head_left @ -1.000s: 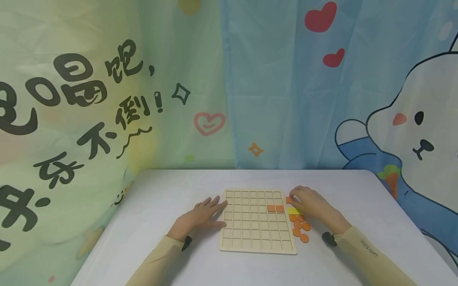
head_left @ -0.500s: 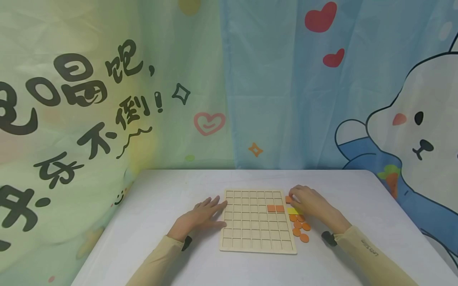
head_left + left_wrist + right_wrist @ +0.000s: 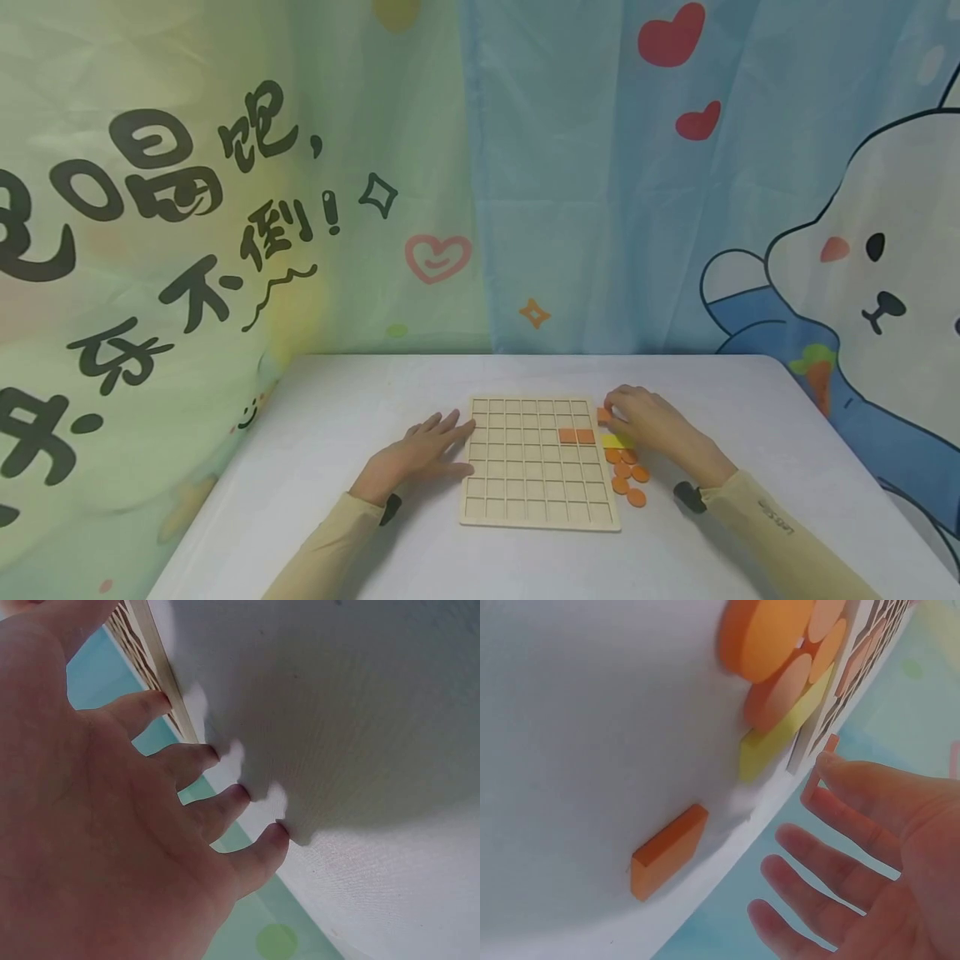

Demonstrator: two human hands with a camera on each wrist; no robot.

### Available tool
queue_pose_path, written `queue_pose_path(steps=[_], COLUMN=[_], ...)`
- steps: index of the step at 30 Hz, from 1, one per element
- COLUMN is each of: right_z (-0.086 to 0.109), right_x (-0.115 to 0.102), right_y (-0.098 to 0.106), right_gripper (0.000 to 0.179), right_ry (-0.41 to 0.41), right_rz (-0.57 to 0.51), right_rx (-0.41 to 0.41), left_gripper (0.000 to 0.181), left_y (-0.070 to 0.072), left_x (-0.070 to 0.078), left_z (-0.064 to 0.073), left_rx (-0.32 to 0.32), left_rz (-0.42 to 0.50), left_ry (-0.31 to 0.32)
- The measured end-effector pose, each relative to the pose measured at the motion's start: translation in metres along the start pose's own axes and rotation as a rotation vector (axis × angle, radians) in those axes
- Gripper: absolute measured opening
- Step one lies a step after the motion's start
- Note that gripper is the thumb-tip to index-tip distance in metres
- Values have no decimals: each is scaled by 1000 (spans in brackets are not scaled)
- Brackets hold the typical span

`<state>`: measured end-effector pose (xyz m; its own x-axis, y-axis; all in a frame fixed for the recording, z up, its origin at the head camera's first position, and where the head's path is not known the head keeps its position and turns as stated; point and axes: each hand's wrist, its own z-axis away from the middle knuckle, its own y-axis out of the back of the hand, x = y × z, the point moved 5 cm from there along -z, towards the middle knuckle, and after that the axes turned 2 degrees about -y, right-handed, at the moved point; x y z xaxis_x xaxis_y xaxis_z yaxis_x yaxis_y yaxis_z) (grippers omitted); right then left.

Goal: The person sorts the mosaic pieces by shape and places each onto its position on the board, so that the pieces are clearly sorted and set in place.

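The orange tile [image 3: 603, 416] is just beside the gridded board [image 3: 517, 471], near its far right corner, pinched by your right hand [image 3: 647, 418]. It should feel light, stiff, perhaps slick; opposite edges look the best hold. Your left hand [image 3: 420, 450] spreads at the board's left edge, grasping nothing.

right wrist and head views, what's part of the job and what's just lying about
Likely in the job:
grid board, left hand at its edge
pinched orange tile, in the right hand
two orange tiles set in the board

Apparently lying about:
loose orange tile
yellow piece
orange discs
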<state>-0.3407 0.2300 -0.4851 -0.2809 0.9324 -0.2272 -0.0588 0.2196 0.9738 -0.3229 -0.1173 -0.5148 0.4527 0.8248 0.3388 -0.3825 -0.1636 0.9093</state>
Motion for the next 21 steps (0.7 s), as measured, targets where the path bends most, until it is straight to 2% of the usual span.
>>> queue_pose_path(steps=[14, 21], right_z=[0, 3], right_x=[-11, -22], right_y=[3, 6], right_gripper=[25, 24], right_ry=[21, 89], right_rz=[-14, -26], right_rx=[-7, 14], left_gripper=[80, 80], left_y=[-1, -1], left_x=[-2, -2], left_z=[-2, -1], left_rx=[2, 0], left_rz=[-7, 10], left_ry=[-5, -9])
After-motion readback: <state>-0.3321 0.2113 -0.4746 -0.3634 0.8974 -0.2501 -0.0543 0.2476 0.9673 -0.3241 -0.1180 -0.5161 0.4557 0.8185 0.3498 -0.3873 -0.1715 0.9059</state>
